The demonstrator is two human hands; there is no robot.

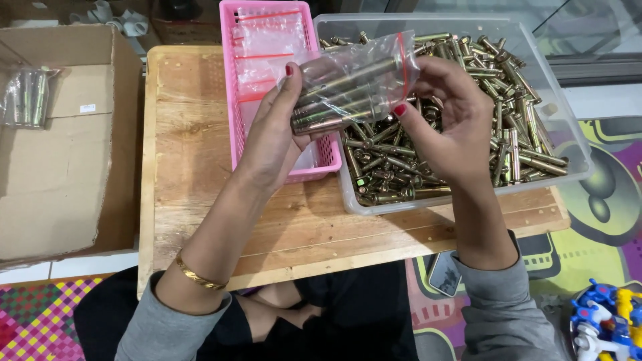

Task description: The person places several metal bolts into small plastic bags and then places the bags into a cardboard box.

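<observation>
Both my hands hold up a small clear plastic bag (348,83) with a red zip strip, filled with several brass-coloured bolts. My left hand (271,134) grips the bag's left end, thumb on top. My right hand (445,117) pinches its right end near the zip strip. The bag hovers above the gap between a pink slotted basket (234,100) and a clear plastic tub (568,140) full of loose brass-coloured bolts (515,127). The basket holds empty clear zip bags (264,40).
Everything sits on a small wooden table (194,194). To the left lies an open cardboard box (60,167) holding a filled bag of bolts (27,97). A phone (443,274) lies on the patterned floor mat below the table. Colourful plastic toys (605,321) sit bottom right.
</observation>
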